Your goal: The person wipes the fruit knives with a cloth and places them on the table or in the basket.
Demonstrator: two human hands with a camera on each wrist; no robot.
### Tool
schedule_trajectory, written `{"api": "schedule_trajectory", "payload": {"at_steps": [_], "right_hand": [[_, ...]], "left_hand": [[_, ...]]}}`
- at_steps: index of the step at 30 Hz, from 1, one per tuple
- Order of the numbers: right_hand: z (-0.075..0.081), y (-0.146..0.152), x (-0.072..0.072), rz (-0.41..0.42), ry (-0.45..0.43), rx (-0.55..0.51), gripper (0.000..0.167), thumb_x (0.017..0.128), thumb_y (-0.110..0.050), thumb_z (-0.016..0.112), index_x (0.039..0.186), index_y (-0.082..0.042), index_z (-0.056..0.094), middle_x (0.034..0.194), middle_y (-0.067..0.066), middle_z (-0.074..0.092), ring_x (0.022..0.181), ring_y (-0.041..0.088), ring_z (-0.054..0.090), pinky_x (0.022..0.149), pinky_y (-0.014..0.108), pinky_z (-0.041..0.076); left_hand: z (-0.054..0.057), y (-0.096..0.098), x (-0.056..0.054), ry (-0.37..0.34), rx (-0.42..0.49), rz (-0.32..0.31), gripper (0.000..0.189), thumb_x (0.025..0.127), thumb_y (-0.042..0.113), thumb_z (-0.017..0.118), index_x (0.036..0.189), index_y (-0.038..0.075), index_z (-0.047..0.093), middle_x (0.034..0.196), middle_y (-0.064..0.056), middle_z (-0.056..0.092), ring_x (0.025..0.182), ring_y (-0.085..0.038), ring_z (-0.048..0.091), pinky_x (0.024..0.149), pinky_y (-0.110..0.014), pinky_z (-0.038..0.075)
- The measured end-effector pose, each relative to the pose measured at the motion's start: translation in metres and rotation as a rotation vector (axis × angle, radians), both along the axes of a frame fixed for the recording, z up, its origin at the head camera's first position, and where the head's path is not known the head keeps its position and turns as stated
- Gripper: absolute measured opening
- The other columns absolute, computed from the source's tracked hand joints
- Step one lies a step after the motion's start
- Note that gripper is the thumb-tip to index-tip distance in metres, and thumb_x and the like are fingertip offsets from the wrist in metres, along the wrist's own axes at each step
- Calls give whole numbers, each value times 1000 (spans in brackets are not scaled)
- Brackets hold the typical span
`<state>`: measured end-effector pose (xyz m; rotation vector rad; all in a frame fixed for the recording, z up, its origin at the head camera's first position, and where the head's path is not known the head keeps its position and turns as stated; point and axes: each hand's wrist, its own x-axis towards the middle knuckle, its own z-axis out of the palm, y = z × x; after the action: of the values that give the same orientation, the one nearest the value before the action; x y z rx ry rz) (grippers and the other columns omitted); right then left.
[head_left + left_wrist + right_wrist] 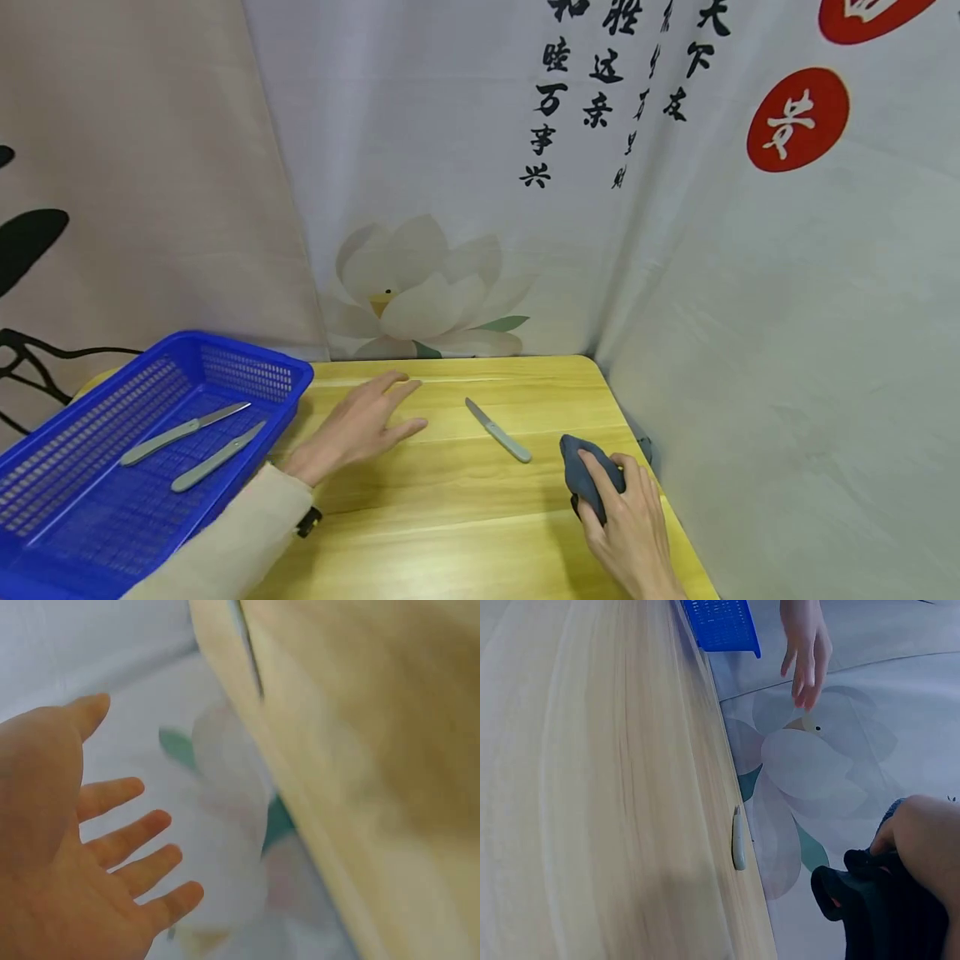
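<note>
My right hand [633,521] grips a bunched dark blue-grey cloth [581,471] over the right side of the table. In the right wrist view the cloth [881,900] hangs in dark folds below the fingers. My left hand [363,425] is held above the table beside the basket, fingers spread and nothing in it; the left wrist view shows its bare palm [67,900]. Between the hands a small knife [498,432] with a pale grey-green handle lies on the wood, its blade pointing to the back left.
A blue plastic basket [300,379] stands on the left, with two similar knives, one [183,433] behind the other [217,458]. The wood-grain table [420,533] ends at a white curtain [450,150] printed with a flower and characters. Black curved metalwork [37,367] is at far left.
</note>
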<state>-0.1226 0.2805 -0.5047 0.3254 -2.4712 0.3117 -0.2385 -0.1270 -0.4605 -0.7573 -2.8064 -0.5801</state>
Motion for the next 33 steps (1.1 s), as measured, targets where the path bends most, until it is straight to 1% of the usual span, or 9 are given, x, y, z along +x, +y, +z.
{"api": "schedule_trajectory", "payload": {"at_steps": [4, 7, 13, 16, 20, 24, 27, 30, 33], "right_hand": [[-3, 3, 2, -11, -1, 3, 63, 83, -10, 87, 144, -21, 77, 127, 24, 67, 92, 32, 58, 82, 49, 49], [-5, 3, 2, -12, 1, 1, 63, 82, -11, 87, 144, -21, 77, 126, 24, 66, 92, 32, 59, 81, 49, 49], [-8, 6, 4, -19, 4, -4, 63, 81, -10, 88, 143, -21, 78, 124, 22, 67, 92, 31, 59, 79, 48, 48], [-9, 7, 5, -26, -2, -6, 64, 81, -10, 88, 143, -21, 78, 123, 22, 67, 92, 30, 59, 78, 46, 47], [-11, 8, 5, -33, -5, -11, 63, 81, -9, 87, 143, -22, 78, 122, 21, 67, 92, 30, 60, 79, 48, 49], [-13, 9, 5, -38, -8, -16, 63, 81, -9, 87, 142, -22, 78, 123, 21, 67, 94, 32, 61, 81, 51, 51], [-13, 9, 5, -38, -7, -15, 63, 81, -9, 87, 142, -22, 78, 123, 21, 66, 95, 33, 62, 82, 52, 52], [-14, 9, 5, -38, -7, -17, 63, 81, -8, 87, 142, -22, 78, 123, 21, 66, 95, 33, 62, 82, 52, 53], [-15, 9, 5, -39, -9, -16, 63, 81, -8, 87, 142, -21, 78, 123, 21, 67, 96, 33, 63, 83, 53, 54]], "left_hand": [[-24, 41, 0, -104, 52, -14, 64, 112, 47, 70, 160, 5, 61, 163, -25, 60, 147, -49, 62, 119, -69, 53], [-40, 67, 0, -176, 96, 13, 63, 113, 48, 68, 158, 4, 63, 163, -26, 61, 148, -49, 62, 120, -68, 53], [-68, 108, 0, -204, 157, 87, 58, 112, 45, 70, 148, 0, 70, 153, -27, 67, 139, -51, 67, 114, -69, 56], [-79, 126, 0, -179, 144, 133, 56, 111, 45, 71, 143, 0, 74, 145, -26, 71, 131, -49, 69, 107, -67, 58], [-92, 150, -2, -112, 116, 206, 55, 108, 50, 74, 128, 0, 81, 130, -23, 77, 115, -45, 71, 94, -63, 60], [-101, 171, -7, -69, 52, 293, 61, 106, 60, 72, 114, 0, 84, 121, -21, 77, 104, -41, 68, 90, -60, 57], [-107, 183, -12, -35, -22, 353, 67, 104, 70, 70, 100, 4, 83, 114, -17, 76, 95, -35, 64, 89, -56, 56], [-112, 191, -17, 38, -73, 404, 69, 98, 76, 73, 87, 9, 79, 104, -13, 74, 85, -31, 61, 84, -51, 54], [-117, 196, -20, 106, -80, 428, 65, 92, 75, 81, 88, 10, 79, 99, -11, 75, 80, -28, 59, 80, -48, 53]]}}
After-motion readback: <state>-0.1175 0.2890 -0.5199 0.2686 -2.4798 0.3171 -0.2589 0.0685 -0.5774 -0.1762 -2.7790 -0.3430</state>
